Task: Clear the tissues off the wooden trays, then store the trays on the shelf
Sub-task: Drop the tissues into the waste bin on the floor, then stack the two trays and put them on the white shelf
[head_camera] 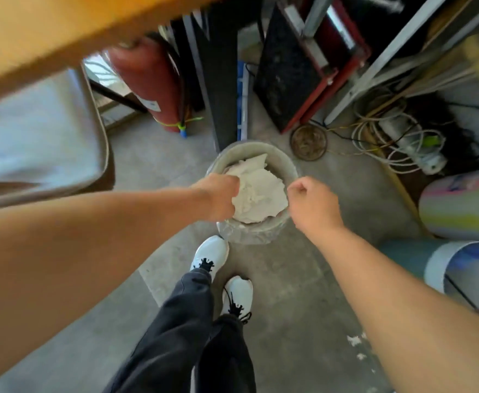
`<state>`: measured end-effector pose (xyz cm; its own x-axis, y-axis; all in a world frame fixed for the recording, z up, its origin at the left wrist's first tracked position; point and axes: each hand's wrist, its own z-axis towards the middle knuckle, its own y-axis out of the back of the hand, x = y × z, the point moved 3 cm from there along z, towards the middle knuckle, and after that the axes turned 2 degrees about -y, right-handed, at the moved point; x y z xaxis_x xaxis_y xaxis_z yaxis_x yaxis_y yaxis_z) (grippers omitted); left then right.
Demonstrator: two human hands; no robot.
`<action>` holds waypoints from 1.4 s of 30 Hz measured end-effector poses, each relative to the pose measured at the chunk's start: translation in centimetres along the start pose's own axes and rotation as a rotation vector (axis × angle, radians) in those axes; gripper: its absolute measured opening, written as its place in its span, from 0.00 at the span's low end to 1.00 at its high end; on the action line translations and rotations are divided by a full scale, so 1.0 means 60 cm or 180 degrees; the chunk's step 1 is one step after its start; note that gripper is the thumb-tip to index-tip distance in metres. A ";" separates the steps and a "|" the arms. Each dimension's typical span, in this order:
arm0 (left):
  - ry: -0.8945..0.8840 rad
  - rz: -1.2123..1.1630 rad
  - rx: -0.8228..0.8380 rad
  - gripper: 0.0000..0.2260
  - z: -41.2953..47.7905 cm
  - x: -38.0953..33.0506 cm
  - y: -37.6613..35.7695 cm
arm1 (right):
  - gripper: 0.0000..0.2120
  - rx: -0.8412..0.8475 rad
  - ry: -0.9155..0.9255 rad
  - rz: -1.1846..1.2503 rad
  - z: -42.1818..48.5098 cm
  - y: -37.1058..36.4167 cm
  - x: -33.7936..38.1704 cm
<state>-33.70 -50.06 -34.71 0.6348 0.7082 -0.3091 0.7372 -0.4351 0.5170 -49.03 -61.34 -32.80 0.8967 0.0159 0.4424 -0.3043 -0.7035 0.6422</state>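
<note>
Grey concrete floor [289, 293] fills the lower view, with clutter along the far side. Over it, the left hand [221, 195] is curled at the near-left rim of a round waste bin [285, 163], its fingers hidden against the crumpled white tissues [256, 191]; whether it grips them cannot be told. The right hand [313, 204] is closed into a loose fist at the bin's right rim, and nothing can be seen in it. The tissues lie in a wad inside the bin, filling most of its mouth, the wad's long axis running from the far side toward the near side, one flat corner pointing away from the person. No wooden tray can be made out clearly.

Just below the bin stand two white shoes [212, 255] under dark trousers. Beyond the bin are a red fire extinguisher [150, 80], a round rusty lid [308, 142] and a tangle of white cables [397, 143] on the right.
</note>
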 end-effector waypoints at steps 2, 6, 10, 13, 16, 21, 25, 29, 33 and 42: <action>-0.0116 0.0075 -0.0083 0.18 -0.098 -0.022 0.044 | 0.09 0.0029 0.0184 -0.0271 -0.077 0.054 0.044; -0.0226 0.0130 -0.0650 0.15 -0.329 -0.076 0.147 | 0.12 0.0099 0.0536 -0.0630 -0.248 0.157 0.164; -0.0307 0.0038 -0.1148 0.09 -0.525 -0.081 0.233 | 0.11 0.0016 0.1194 -0.1242 -0.395 0.217 0.288; -0.0232 -0.0103 -0.1617 0.10 -0.635 -0.039 0.293 | 0.11 0.0016 0.1526 -0.1350 -0.462 0.227 0.382; -0.0015 -0.0338 -0.2032 0.11 -0.713 0.041 0.337 | 0.12 0.0036 0.1688 -0.1356 -0.510 0.202 0.469; 0.0409 -0.0792 -0.2356 0.12 -0.772 0.214 0.367 | 0.11 0.0118 0.1929 -0.1372 -0.566 0.100 0.581; 0.0717 -0.0977 -0.2428 0.13 -0.774 0.329 0.368 | 0.09 0.0290 0.1796 -0.1378 -0.581 0.011 0.647; 0.0723 -0.1097 -0.2209 0.12 -0.772 0.414 0.352 | 0.07 0.0366 0.1725 -0.1553 -0.582 -0.048 0.697; 0.0874 -0.1445 -0.1960 0.14 -0.762 0.476 0.341 | 0.09 0.0356 0.1634 -0.1587 -0.576 -0.080 0.730; 0.1292 -0.2312 -0.1859 0.25 -0.696 0.527 0.344 | 0.20 0.0933 0.1324 -0.1903 -0.483 -0.108 0.761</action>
<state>-8.06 -13.43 -0.51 -0.1282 0.8757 -0.4656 0.6159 0.4383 0.6547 -15.40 -35.44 1.40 0.6699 0.6751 0.3089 0.3413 -0.6496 0.6794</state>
